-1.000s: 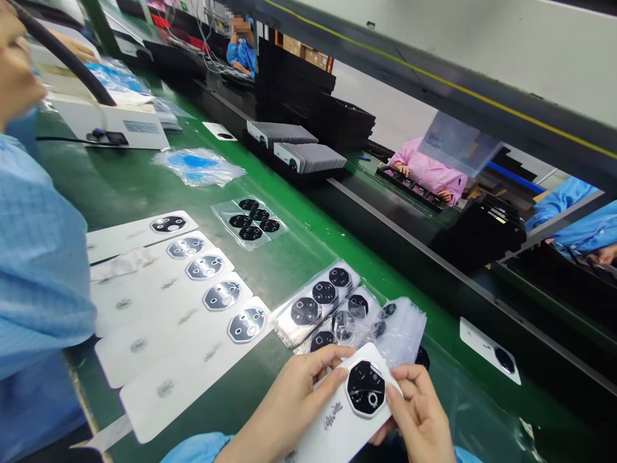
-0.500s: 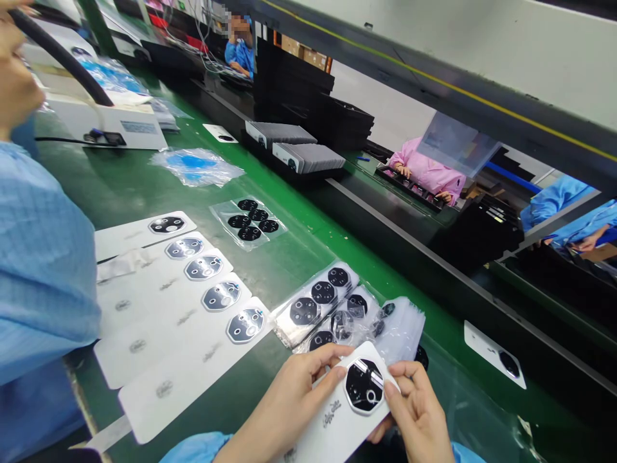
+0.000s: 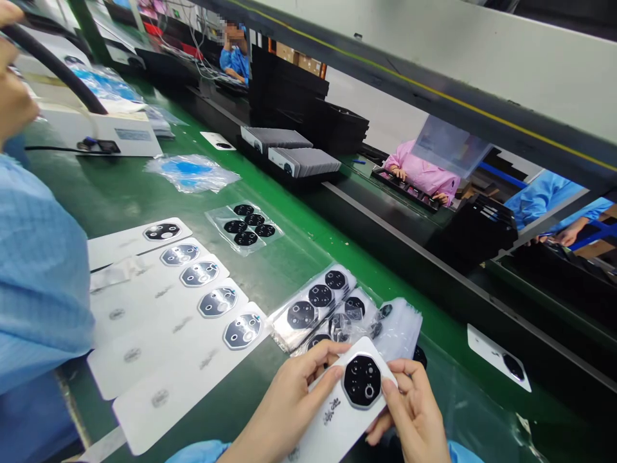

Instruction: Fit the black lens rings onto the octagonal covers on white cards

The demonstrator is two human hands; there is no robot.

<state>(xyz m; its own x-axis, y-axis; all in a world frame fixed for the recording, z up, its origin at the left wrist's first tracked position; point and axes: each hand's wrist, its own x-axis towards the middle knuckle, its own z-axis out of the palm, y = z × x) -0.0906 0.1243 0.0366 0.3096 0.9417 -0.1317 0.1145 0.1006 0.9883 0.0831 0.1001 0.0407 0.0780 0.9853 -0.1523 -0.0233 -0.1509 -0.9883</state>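
I hold a white phone back cover [image 3: 337,411] with a black octagonal camera plate between both hands, low in the middle of the view. My left hand [image 3: 284,405] grips its left edge, thumb on top. My right hand [image 3: 414,415] pinches its right edge beside the camera plate. Just beyond my fingers lie clear plastic strips of black camera lens pieces [image 3: 313,302]. A row of several white back covers [image 3: 168,315] lies to the left on the green belt [image 3: 289,257].
A co-worker's blue sleeve [image 3: 38,276] fills the left edge. A small bag of black lenses [image 3: 245,225], a blue plastic bag [image 3: 190,170], a white machine [image 3: 101,128] and grey trays [image 3: 299,157] stand further back. One white cover [image 3: 499,363] lies at right. Other workers sit beyond the conveyor rail.
The cover has tilted slightly in my hands and the glare on its camera plate is gone. My right thumb has shifted along the plate's edge. The view has drifted a little.
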